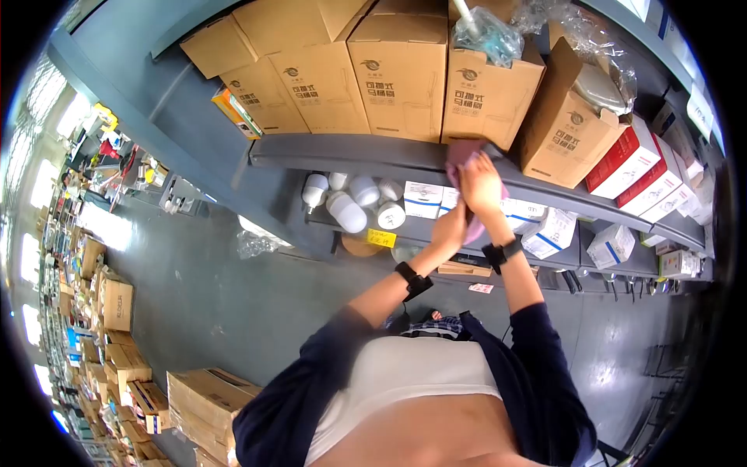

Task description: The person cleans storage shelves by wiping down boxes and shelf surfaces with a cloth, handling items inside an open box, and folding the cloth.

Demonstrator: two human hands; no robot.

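Observation:
A mauve cloth [461, 152] lies against the front edge of the grey metal shelf [342, 154], its lower end hanging down. My right hand [481, 188] is closed on the upper part of it, close to the shelf edge. Just below and to the left, my left hand [449, 233] is closed at the cloth's lower part, its fingers partly hidden. Behind the hands, a row of brown cardboard boxes [398, 86] stands on the shelf. On the level below are white light bulbs [348, 212] and small white-and-blue boxes [422, 199].
An open carton [562, 148] and red-and-white boxes [625, 159] stand at the right of the shelf. A yellow label [380, 238] hangs by the bulbs. Large cartons [204, 405] sit on the floor at lower left. A slanted grey upright [175, 140] borders the shelf's left side.

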